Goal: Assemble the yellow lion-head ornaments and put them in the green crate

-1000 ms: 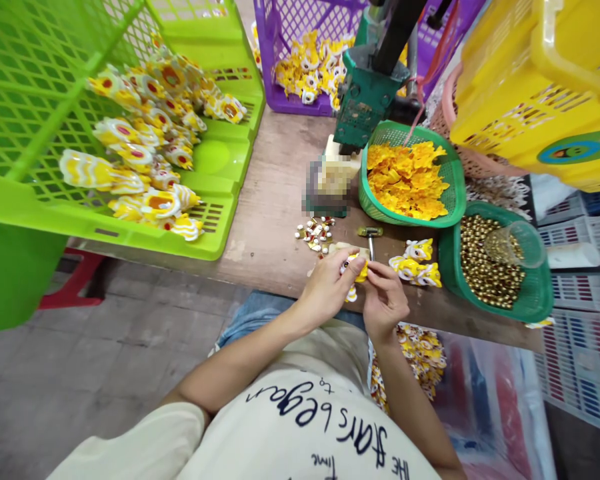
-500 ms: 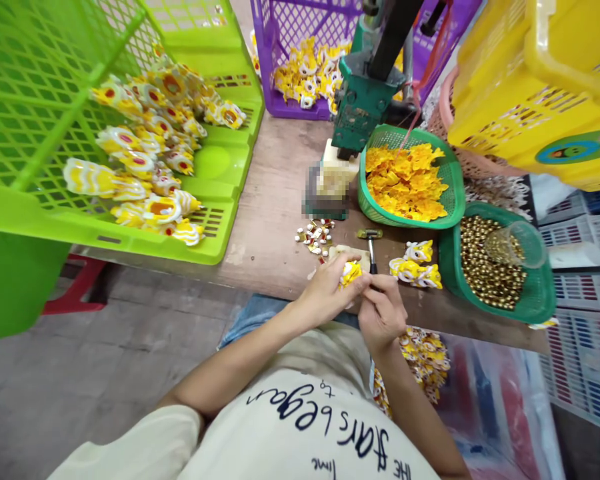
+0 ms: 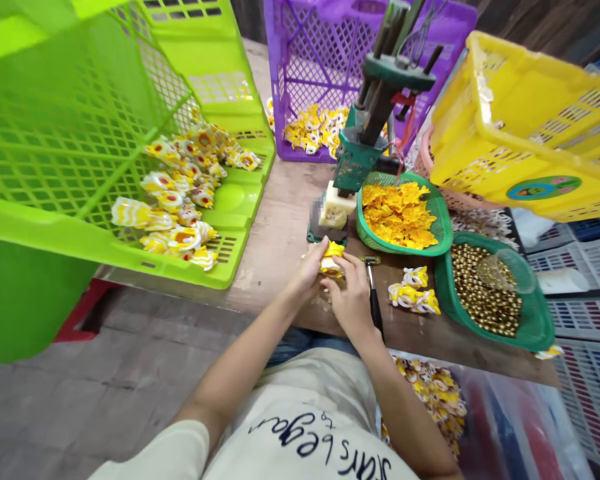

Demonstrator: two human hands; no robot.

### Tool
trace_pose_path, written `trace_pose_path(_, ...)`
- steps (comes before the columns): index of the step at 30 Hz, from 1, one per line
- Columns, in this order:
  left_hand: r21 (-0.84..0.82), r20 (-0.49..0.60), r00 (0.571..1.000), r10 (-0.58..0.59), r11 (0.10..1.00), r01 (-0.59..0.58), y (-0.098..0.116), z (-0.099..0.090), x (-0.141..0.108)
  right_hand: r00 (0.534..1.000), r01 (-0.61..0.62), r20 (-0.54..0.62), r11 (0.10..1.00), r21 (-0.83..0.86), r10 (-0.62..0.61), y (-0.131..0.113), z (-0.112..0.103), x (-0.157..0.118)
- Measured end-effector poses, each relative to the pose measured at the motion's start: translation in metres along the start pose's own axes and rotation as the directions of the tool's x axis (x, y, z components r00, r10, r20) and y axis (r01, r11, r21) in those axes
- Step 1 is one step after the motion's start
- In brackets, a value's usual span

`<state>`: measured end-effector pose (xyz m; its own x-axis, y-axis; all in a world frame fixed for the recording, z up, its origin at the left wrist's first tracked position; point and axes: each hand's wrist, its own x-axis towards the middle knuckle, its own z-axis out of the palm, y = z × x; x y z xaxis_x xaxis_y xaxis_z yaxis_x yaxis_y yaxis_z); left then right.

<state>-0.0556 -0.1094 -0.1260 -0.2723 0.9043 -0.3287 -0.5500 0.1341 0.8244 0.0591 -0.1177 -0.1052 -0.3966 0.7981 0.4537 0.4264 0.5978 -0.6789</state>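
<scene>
Small yellow-and-white plastic figurine (image 3: 331, 259) is pinched between fingers of left hand (image 3: 311, 268) and right hand (image 3: 351, 299), both closed on it, above wooden table (image 3: 275, 233), near green press (image 3: 363, 143).

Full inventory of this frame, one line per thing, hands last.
yellow toy piece: one, yellow and white, held between both hands over the table.
hammer: one, dark handle, on the table just right of the right hand.
finished figures: small cluster, yellow and white, right of the hammer.
green press: one, behind the hands.
petal basket: one, green, yellow pieces inside.
bell basket: one, green, brass beads and a clear cup inside.
lime crate: one, left, figures inside.
purple crate: one, rear, figures inside.
yellow crate: one, right.
wooden table: one, brown.
left hand: grip on the toy piece.
right hand: grip on the toy piece.
</scene>
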Motion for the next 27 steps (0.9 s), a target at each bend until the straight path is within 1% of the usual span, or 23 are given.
trace_pose_path(2, -0.064, 0.044, 0.999, -0.016, 0.998, 0.018, 0.003, -0.002, 0.011, 0.999, -0.001, -0.040, 1.000, -0.026, 0.000, 0.011, 0.013, 0.015)
trace_pose_path(3, -0.081, 0.059, 0.998, -0.002, 0.997, 0.007, 0.005, -0.004, 0.015, 0.998, 0.011, -0.065, 0.999, -0.030, -0.013, 0.017, 0.019, 0.024)
trace_pose_path(5, -0.025, 0.099, 0.993, 0.062, 0.998, -0.060, 0.007, -0.010, 0.021, 0.993, 0.044, -0.105, 0.998, -0.037, -0.048, 0.030, 0.030, 0.042)
trace_pose_path(8, 0.134, 0.132, 0.969, 0.208, 0.965, -0.226, 0.011, -0.022, 0.032, 0.982, 0.039, -0.182, 0.998, -0.057, -0.049, 0.045, 0.043, 0.063)
trace_pose_path(10, 0.271, 0.115, 0.938, 0.327, 0.898, -0.346, 0.014, -0.028, 0.041, 0.972, 0.020, -0.231, 0.998, -0.064, -0.035, 0.051, 0.050, 0.071)
trace_pose_path(11, 0.356, 0.103, 0.917, 0.385, 0.846, -0.396, 0.015, -0.030, 0.045, 0.967, 0.013, -0.251, 0.998, -0.066, -0.029, 0.052, 0.053, 0.074)
trace_pose_path(13, 0.546, 0.105, 0.869, 0.483, 0.702, -0.456, 0.019, -0.032, 0.050, 0.959, 0.007, -0.283, 0.998, -0.067, -0.026, 0.055, 0.056, 0.078)
trace_pose_path(15, 0.690, 0.147, 0.822, 0.551, 0.538, -0.484, 0.021, -0.033, 0.050, 0.954, 0.012, -0.299, 0.998, -0.067, -0.031, 0.055, 0.057, 0.082)
trace_pose_path(16, 0.730, 0.181, 0.801, 0.570, 0.468, -0.498, 0.021, -0.033, 0.049, 0.953, 0.018, -0.301, 0.998, -0.066, -0.037, 0.054, 0.057, 0.083)
trace_pose_path(18, 0.764, 0.248, 0.764, 0.596, 0.364, -0.532, 0.020, -0.034, 0.046, 0.950, 0.030, -0.309, 0.998, -0.059, -0.047, 0.053, 0.057, 0.084)
trace_pose_path(19, 0.770, 0.271, 0.748, 0.606, 0.330, -0.546, 0.019, -0.034, 0.045, 0.947, 0.034, -0.318, 0.998, -0.053, -0.049, 0.052, 0.056, 0.084)
trace_pose_path(21, 0.776, 0.295, 0.728, 0.619, 0.290, -0.561, 0.019, -0.034, 0.044, 0.938, 0.033, -0.343, 0.999, -0.041, -0.045, 0.050, 0.056, 0.084)
trace_pose_path(25, 0.773, 0.311, 0.708, 0.634, 0.265, -0.577, 0.023, -0.032, 0.049, 0.925, 0.014, -0.379, 1.000, -0.025, -0.022, 0.049, 0.057, 0.088)
trace_pose_path(27, 0.790, 0.298, 0.712, 0.636, 0.254, -0.557, 0.024, -0.031, 0.052, 0.928, 0.008, -0.371, 0.999, -0.033, -0.020, 0.050, 0.057, 0.088)
